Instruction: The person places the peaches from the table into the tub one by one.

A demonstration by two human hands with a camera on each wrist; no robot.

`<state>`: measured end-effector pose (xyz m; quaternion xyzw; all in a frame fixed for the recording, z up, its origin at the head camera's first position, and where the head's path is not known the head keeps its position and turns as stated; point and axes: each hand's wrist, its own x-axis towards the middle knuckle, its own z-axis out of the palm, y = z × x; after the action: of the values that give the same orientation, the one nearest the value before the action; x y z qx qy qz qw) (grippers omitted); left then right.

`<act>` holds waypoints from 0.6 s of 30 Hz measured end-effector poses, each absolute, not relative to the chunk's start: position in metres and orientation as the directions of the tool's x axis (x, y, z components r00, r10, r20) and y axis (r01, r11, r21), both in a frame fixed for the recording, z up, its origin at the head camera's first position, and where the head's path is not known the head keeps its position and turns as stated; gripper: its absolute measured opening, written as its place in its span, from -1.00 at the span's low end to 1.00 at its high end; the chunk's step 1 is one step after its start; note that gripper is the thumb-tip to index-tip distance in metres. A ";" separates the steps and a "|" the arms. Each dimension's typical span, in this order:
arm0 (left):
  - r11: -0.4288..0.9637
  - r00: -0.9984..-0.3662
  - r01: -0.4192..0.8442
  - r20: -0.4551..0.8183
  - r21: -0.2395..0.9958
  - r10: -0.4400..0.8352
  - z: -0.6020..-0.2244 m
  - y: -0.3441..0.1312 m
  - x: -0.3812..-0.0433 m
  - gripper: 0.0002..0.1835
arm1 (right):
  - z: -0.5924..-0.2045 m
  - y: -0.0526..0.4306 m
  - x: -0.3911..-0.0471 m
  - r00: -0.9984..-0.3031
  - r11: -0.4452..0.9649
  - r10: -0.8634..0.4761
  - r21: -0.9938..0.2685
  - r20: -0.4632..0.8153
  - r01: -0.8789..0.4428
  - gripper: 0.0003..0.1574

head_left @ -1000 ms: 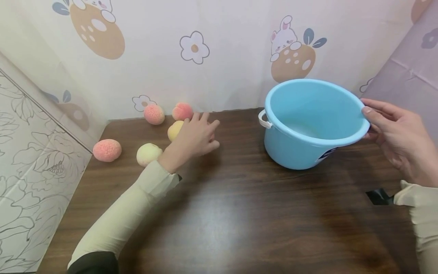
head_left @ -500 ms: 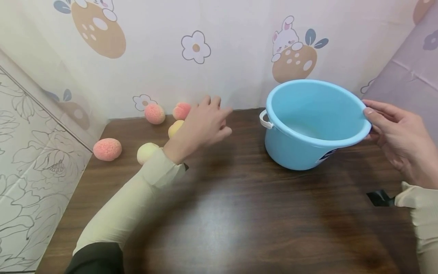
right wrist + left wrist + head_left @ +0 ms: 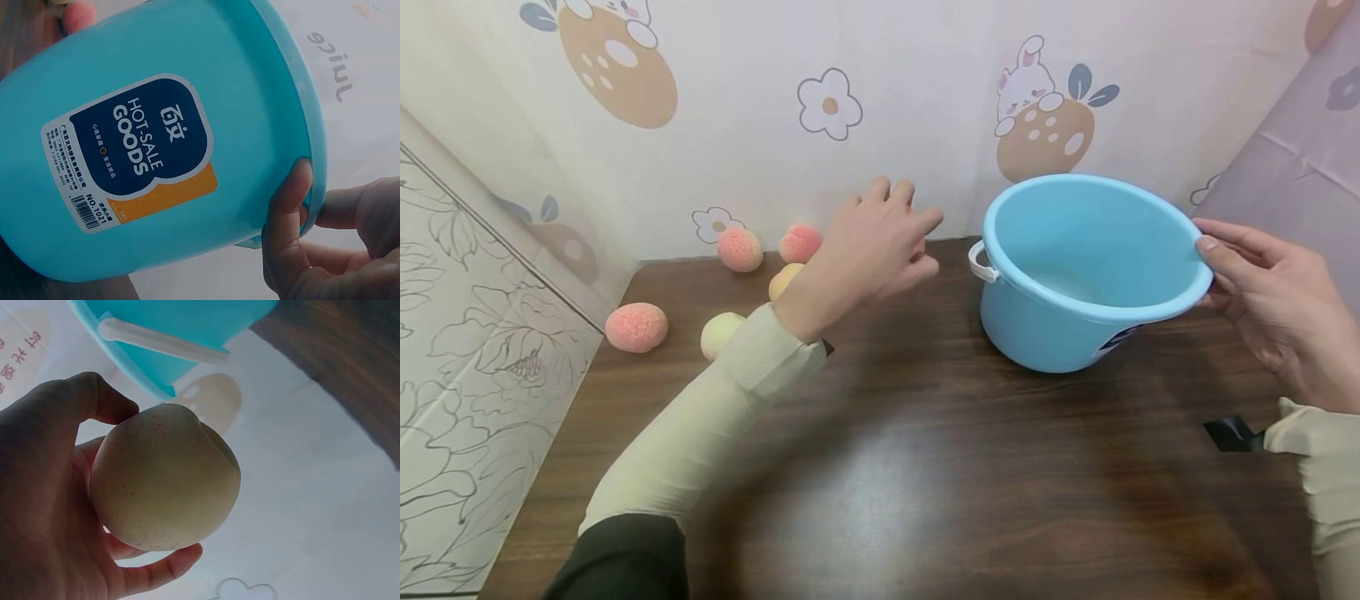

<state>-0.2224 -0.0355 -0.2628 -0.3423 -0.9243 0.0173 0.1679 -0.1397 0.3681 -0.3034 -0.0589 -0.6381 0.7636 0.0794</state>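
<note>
My left hand holds a pale yellow-green peach with faint red specks, its thumb and fingers curled around the sides. In the head view the back of the hand hides that peach. The hand hovers above the table, to the left of a light blue bucket with a white handle. On the bucket's far right side, my right hand grips the rim, thumb and fingers on opposite faces of it. The bucket leans slightly, its mouth upward; in the right wrist view a dark blue label shows on its wall.
At the table's left end lie several more peaches: a pink one, a pale one, a yellow one partly behind the left wrist, and two pink ones near the printed wall cloth. Dark wood tabletop spreads in front.
My left hand has moved right and upward, away from the peaches and closer to the bucket. The right hand and the bucket have stayed in place.
</note>
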 end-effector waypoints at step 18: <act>0.731 -0.683 0.661 0.268 -0.168 0.679 -0.224 0.007 -0.211 -0.65 | -0.304 0.368 -0.140 -0.982 -0.176 0.188 -0.984 0.009 -0.042 -0.66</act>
<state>-0.2107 0.0072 -0.2243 -0.3654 -0.9169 0.0289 0.1578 -0.1398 0.3683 -0.3038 -0.0572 -0.6375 0.7646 0.0753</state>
